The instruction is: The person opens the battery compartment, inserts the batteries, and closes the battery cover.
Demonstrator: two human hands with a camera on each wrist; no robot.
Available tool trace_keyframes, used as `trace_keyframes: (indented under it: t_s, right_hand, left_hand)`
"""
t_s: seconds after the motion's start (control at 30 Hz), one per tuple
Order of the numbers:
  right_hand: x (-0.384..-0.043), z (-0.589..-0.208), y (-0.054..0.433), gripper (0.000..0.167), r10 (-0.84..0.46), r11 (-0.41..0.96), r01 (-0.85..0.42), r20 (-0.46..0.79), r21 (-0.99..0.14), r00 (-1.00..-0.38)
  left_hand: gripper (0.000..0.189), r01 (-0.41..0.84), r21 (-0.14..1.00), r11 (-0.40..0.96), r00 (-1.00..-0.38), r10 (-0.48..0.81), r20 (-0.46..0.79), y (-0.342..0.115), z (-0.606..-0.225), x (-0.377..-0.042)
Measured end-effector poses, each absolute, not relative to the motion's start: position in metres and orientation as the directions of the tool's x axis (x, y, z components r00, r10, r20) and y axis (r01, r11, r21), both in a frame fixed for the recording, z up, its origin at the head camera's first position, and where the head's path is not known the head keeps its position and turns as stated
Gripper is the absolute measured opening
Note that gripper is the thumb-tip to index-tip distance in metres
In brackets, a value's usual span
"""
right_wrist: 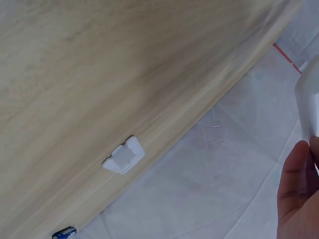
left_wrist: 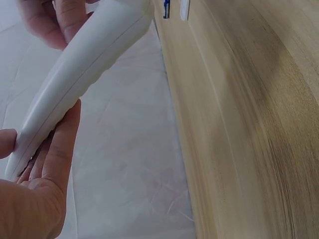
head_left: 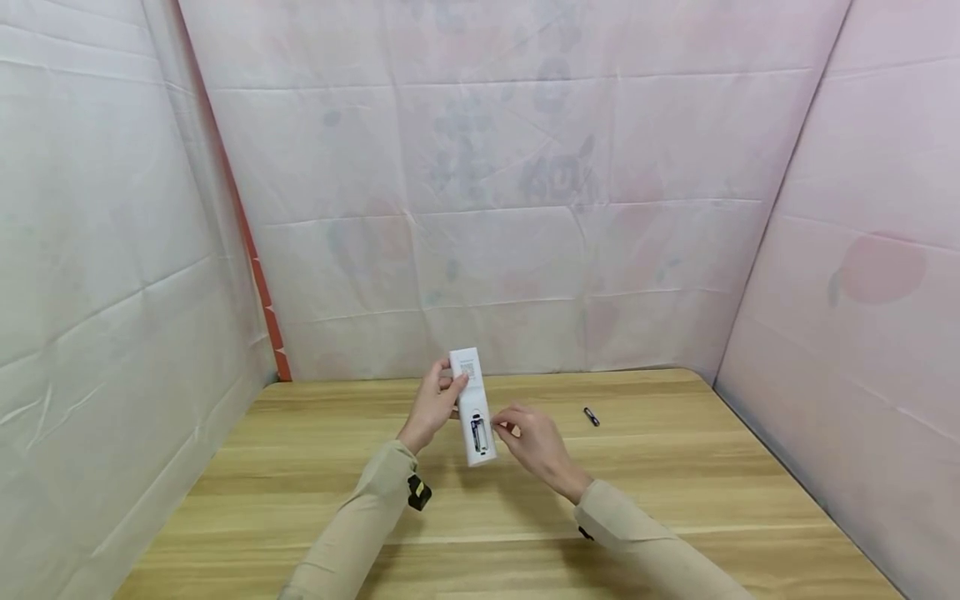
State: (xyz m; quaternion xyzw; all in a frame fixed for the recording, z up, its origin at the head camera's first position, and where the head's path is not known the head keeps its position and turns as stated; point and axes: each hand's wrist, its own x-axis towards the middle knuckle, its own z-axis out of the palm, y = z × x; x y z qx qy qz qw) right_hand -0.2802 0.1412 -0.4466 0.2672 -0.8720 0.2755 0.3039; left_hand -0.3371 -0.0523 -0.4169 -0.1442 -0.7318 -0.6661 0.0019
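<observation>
A long white remote control (head_left: 467, 402) is held up over the table, its back facing me. Its battery compartment (head_left: 480, 434) is uncovered, with a dark battery showing inside. My left hand (head_left: 432, 407) grips the upper part, thumb on the back face and fingers around the far side. Beside the compartment, my right hand (head_left: 534, 440) has its fingers curled, fingertips at the remote's right edge. In the right wrist view its fingertips (right_wrist: 299, 154) pinch at the remote's edge (right_wrist: 308, 99). A loose battery (head_left: 592, 417) lies on the table to the right.
A small white cover (right_wrist: 124, 155) lies on the wooden table (head_left: 300, 483) near the back edge in the right wrist view, close to the loose battery (right_wrist: 64, 232). Printed white sheets (head_left: 495, 250) hang behind the table and along both sides.
</observation>
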Motion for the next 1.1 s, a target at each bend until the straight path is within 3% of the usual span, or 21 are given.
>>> trace_keyframes:
  t_s: [0.27, 0.43, 0.87, 1.1]
  right_hand:
    - [-0.292, -0.448, 0.158, 0.007, -0.305, 0.764, -0.519, 0.494, -0.383, -0.814]
    - [-0.300, -0.448, 0.173, 0.007, -0.265, 0.798, -0.438, 0.411, -0.415, -0.872]
    - [-0.306, -0.457, 0.202, 0.004, -0.197, 0.856, -0.320, 0.316, -0.407, -0.928]
    - [-0.311, -0.457, 0.219, 0.028, -0.158, 0.915, -0.234, 0.240, -0.329, -0.958]
  left_hand:
    - [0.037, 0.220, 0.972, 0.079, -0.957, 0.211, 0.199, -0.055, -0.414, -0.337]
    - [0.038, 0.235, 0.969, 0.072, -0.952, 0.218, 0.214, -0.057, -0.413, -0.337]
    - [0.039, 0.205, 0.974, 0.098, -0.960, 0.213, 0.181, -0.058, -0.392, -0.312]
    - [0.041, 0.204, 0.973, 0.108, -0.960, 0.217, 0.177, -0.056, -0.411, -0.334]
